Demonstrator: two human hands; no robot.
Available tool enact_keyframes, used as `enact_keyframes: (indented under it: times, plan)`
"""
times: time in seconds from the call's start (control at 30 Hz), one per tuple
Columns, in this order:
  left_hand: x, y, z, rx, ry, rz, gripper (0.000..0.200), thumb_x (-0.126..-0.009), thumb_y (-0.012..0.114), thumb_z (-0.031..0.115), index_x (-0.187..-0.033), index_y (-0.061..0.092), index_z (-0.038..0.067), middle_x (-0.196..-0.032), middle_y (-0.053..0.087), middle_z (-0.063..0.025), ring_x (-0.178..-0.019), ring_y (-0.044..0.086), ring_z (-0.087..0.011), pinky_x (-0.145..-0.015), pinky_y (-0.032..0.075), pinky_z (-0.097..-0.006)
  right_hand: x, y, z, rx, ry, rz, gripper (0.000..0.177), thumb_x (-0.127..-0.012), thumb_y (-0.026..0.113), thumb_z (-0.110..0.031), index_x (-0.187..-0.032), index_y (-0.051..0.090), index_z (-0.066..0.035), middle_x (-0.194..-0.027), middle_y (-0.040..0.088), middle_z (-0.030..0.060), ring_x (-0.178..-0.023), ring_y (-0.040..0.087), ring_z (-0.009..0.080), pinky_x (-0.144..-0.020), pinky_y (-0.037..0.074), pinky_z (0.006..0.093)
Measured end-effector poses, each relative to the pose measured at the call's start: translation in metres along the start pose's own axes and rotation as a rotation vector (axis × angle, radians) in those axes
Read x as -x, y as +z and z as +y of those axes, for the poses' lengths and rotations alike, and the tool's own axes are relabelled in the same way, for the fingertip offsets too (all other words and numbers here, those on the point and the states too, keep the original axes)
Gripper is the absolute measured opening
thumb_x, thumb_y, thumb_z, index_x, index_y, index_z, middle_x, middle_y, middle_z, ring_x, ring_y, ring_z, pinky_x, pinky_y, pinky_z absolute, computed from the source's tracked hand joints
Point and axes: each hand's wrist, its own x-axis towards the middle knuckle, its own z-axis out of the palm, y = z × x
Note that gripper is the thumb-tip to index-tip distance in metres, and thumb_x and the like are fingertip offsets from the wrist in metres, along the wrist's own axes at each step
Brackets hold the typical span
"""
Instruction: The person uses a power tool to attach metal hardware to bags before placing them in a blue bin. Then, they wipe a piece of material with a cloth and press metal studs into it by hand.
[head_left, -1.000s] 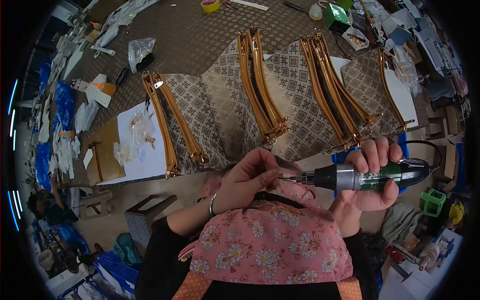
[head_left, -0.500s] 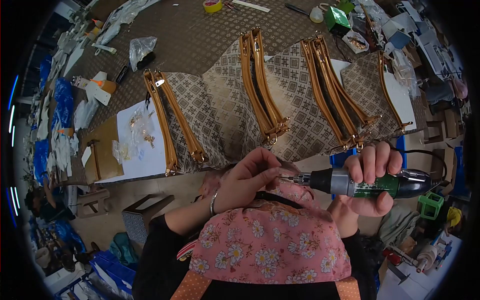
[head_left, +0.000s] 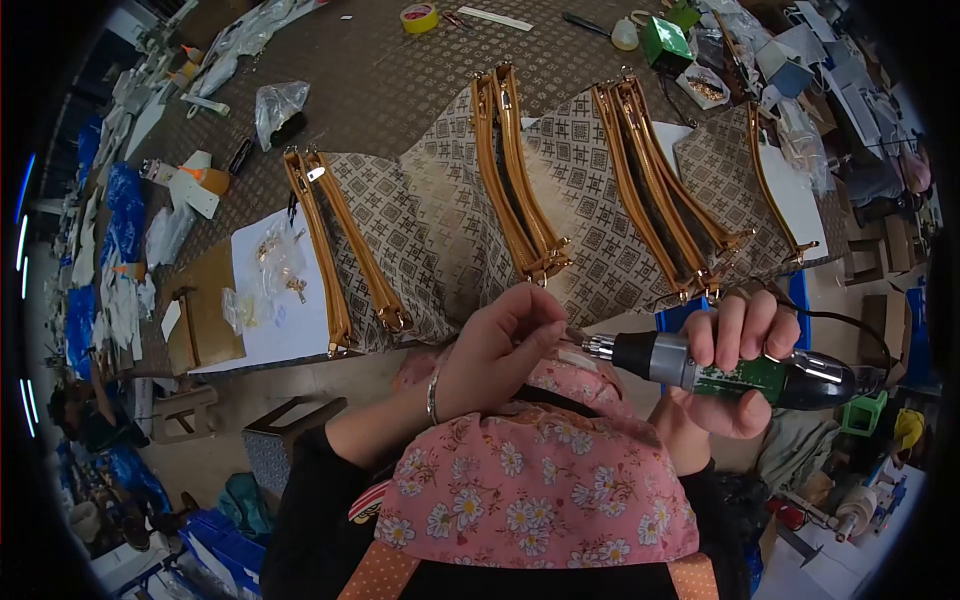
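Observation:
My right hand (head_left: 740, 365) is wrapped round the body of a green and black electric screwdriver (head_left: 665, 360), held level with its silver chuck pointing left. In front of that chuck, my left hand (head_left: 505, 345) pinches with thumb and fingers at the thin bit. Whatever lies between those fingertips is too small to make out. Just beyond both hands, several patterned bags (head_left: 375, 200) with tan-trimmed zip openings (head_left: 515, 190) lie side by side along the table edge. Small metal rings and clasps (head_left: 545, 265) show at the ends of the trim.
At the left of the table (head_left: 360, 70) are a hammer (head_left: 188, 325), a plastic bag of metal fittings (head_left: 275, 260) and a glue bottle (head_left: 207, 180). Yellow tape (head_left: 419, 17), a green box (head_left: 666, 42) and a tray of small parts (head_left: 704, 88) lie farther back. A black cord (head_left: 850, 318) trails from the screwdriver.
The screwdriver has tilted, its chuck end rising and its back end dropping slightly. My left fingertips have moved up a little with the bit. The whole view has shifted slightly.

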Motion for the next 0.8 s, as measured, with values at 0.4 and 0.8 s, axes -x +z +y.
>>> enact_keyframes:
  times: [0.4, 0.8]
  plan:
    - [-0.056, -0.03, -0.006, -0.458, 0.281, 0.168, 0.014, -0.084, 0.053, 0.004, -0.096, 0.062, 0.004, -0.079, 0.058, -0.0026, -0.067, 0.052, -0.008, -0.057, 0.042, -0.0207, -0.005, -0.016, 0.014, 0.241, -0.195, 0.136, 0.039, -0.068, 0.065, -0.017, -0.1, 0.043, -0.01, -0.084, 0.038, 0.0029, -0.072, 0.044, 0.0139, -0.065, 0.04, 0.029]
    - [-0.054, -0.03, 0.004, -0.151, -0.082, 0.157, 0.015, -0.087, 0.049, 0.005, -0.098, 0.06, 0.003, -0.071, 0.056, 0.0041, -0.054, 0.044, -0.0009, -0.05, 0.037, -0.0139, -0.011, -0.021, 0.032, 0.243, -0.209, 0.139, 0.04, -0.068, 0.061, -0.014, -0.103, 0.042, -0.01, -0.087, 0.038, 0.0044, -0.076, 0.045, 0.0159, -0.067, 0.041, 0.0329]
